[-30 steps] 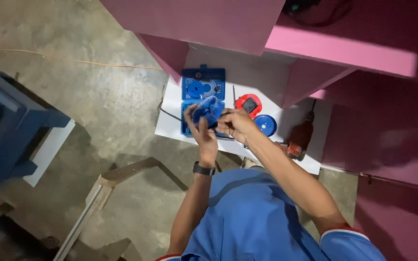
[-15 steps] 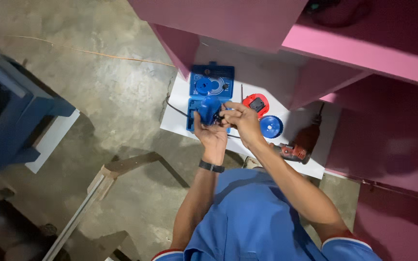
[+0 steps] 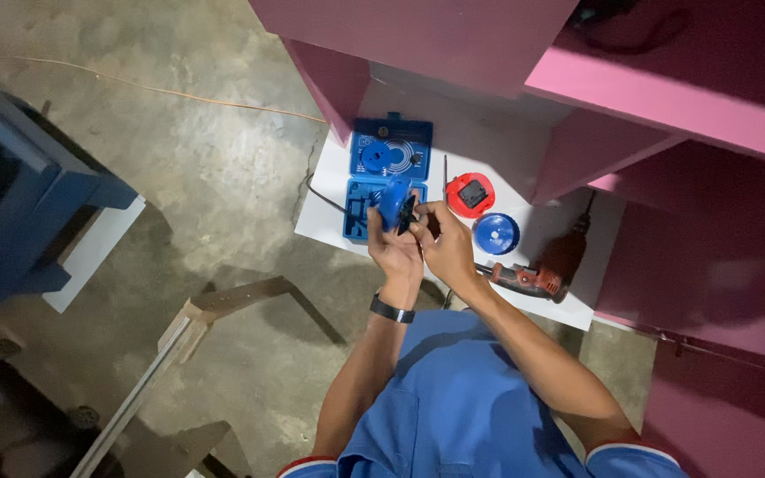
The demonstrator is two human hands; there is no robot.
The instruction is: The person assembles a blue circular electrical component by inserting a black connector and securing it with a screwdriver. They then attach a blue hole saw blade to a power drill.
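Hole saw cup (image 3: 393, 204), blue and round, is seen in the head view held up above the open blue case (image 3: 389, 173), between the two hands. The left hand (image 3: 393, 248) is curled around its lower side, fingers closed on the cup wall, a dark band on the wrist below it. The right hand (image 3: 443, 243) is closed too, its fingertips pinched at a small dark part (image 3: 409, 214) on the cup's end face; what that part is cannot be told at this size.

As a judgement, the cup is taken to be stiff painted metal, light enough for one hand, smooth on the wall and likely toothed at the open rim, so it is best held around the wall or by the closed end, away from the rim. A slip is thought possible if only the fingertips carry it.

Beneath the hands a white board (image 3: 325, 208) lies on the concrete floor (image 3: 179, 159) and serves as a tabletop. The case rests on it with further blue rings set in its tray. Just beside the case lies a red round piece (image 3: 469, 195) with a dark middle, and near that a second blue cup (image 3: 495, 233), mouth up. A red and dark power drill (image 3: 537, 270) lies at the board's near edge, well apart from the case. Pink cabinet panels (image 3: 666, 88) stand over the far side.
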